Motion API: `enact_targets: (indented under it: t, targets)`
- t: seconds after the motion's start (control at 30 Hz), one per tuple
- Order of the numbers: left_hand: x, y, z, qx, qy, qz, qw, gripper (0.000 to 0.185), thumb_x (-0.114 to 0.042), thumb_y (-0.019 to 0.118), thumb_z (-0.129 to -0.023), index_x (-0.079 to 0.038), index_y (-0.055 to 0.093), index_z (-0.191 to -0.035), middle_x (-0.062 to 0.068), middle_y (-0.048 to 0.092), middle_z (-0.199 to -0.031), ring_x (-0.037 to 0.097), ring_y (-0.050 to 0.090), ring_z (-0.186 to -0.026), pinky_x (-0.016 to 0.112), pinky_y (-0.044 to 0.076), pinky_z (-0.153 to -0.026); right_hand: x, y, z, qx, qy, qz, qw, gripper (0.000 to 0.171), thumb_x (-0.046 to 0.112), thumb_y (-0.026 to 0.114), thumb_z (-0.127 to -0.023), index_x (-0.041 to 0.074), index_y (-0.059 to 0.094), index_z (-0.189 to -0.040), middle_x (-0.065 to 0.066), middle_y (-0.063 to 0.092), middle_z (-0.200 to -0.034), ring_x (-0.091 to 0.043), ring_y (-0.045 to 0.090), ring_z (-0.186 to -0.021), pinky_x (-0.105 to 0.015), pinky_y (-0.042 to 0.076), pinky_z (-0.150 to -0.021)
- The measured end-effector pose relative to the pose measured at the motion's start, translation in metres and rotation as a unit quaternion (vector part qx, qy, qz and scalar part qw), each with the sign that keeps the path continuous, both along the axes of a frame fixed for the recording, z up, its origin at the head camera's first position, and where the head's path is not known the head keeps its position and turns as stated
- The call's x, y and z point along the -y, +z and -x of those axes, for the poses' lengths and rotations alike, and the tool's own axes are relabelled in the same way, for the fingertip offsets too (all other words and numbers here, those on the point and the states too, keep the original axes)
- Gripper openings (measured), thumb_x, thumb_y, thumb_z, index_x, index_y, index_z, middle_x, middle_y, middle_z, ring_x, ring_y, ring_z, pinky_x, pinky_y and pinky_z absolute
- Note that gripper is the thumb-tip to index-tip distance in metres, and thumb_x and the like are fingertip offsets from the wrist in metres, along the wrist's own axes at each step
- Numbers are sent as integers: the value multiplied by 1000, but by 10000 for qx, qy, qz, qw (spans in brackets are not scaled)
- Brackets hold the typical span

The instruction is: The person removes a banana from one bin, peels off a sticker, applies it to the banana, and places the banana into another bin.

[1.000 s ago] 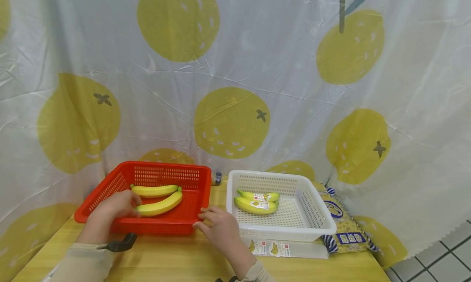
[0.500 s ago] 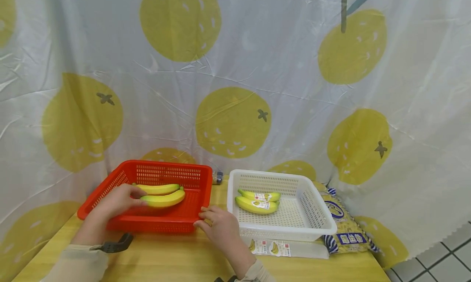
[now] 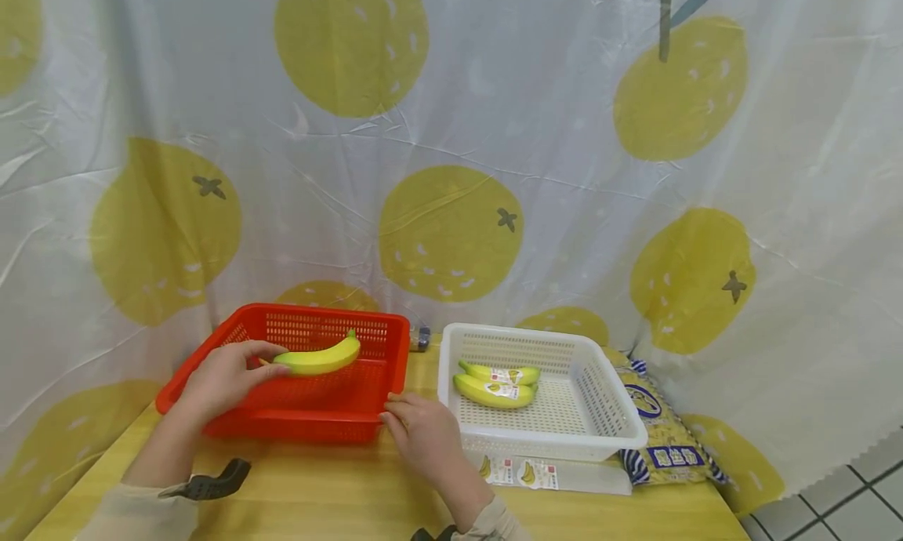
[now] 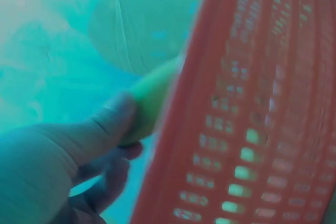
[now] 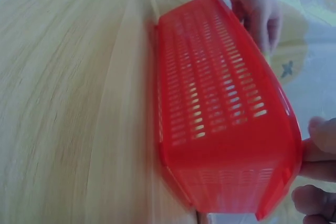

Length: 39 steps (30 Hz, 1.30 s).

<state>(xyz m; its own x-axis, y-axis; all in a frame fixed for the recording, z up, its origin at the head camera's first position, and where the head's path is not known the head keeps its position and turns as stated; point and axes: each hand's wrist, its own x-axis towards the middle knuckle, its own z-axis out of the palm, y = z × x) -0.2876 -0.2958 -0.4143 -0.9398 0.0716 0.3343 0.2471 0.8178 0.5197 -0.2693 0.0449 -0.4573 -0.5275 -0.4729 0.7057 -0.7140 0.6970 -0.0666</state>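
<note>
step: lifting banana (image 3: 319,360) out of red basket (image 3: 367,423) | left hand (image 3: 224,378) pinches its stem end | right hand (image 3: 422,433) fingers loosely curled against basket's corner | next, judged: carry toward white basket (image 3: 607,439), clearing both rims

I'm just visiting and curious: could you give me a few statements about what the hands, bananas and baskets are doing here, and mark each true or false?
1. The left hand holds a banana above the red basket. True.
2. The white basket is empty. False: two labelled bananas lie in it.
3. The right hand touches the red basket's near corner. True.
4. The right hand grips a banana. False: it holds none.
5. The baskets are stacked. False: they stand side by side on the table.
</note>
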Motion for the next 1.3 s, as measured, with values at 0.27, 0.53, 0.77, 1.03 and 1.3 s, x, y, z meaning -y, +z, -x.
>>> enact_targets:
  t: [0.27,0.53,0.77,1.03,1.3]
  targets:
    - [-41,-3,-54,-991,-576,-1621,9801,30,-19,81,-89,-17,74,-118,-2,59,-67,11,50,-54,27,41,-46,-37,4,-6,-1247,1199,1703,9701,9,1,71,-91,3,78,-96,-9,78,-99,-11,74,-82,-16,57,-71]
    - [-86,-25,-74,-63,-3624,-2898,8858,33,10,69,-91,-5,71,-120,5,71,-94,13,59,-62,32,52,-49,-124,-25,-17,-1923,1480,2587,9350,20,-13,61,-71,6,60,-69,-2,59,-66,-2,46,-57,-9,38,-49]
    - [-113,-55,-71,1007,-4592,-2644,8421,27,0,72,-93,-9,74,-118,13,72,-95,-4,52,-65,25,51,-49,-156,-50,-20,-248,601,1517,9863,30,-6,73,-79,21,64,-71,13,60,-65,10,36,-56,-5,35,-50]
    - [-108,-79,-63,1720,-4391,-2120,8560,22,-18,79,-90,-14,78,-113,-1,76,-98,-7,49,-64,15,42,-53,-150,-53,-25,529,-333,605,9962,16,6,83,-80,10,80,-95,14,68,-67,12,43,-57,-13,42,-55]
    - [-104,-86,-63,2349,-4389,-2053,8426,23,-18,81,-89,-13,77,-110,-2,71,-93,-4,50,-62,16,46,-53,-147,-64,-21,1266,-811,171,9885,21,17,82,-86,15,78,-107,21,49,-55,11,31,-48,-11,32,-45]
